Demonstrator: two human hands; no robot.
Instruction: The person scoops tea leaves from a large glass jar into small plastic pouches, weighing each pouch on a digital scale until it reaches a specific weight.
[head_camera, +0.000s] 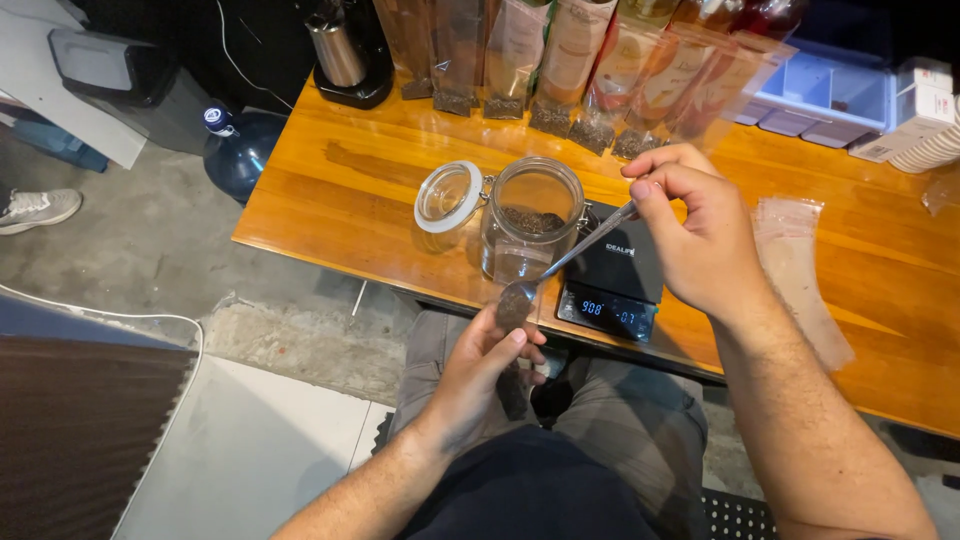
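My right hand (700, 235) pinches the spoon (570, 262) handle, grip pressed together at its end. The bowl dips at the mouth of a clear pouch (513, 385) that my left hand (480, 370) grips closed around, below the table (330, 190) edge, beside the open glass jar (530, 215) and scale (615, 275).

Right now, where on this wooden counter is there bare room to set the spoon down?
Bare wood lies left of the open glass jar and its hinged lid, out to the counter's left edge. A smaller patch sits between the scale and the empty bags. The back edge is crowded with the standing pouches.
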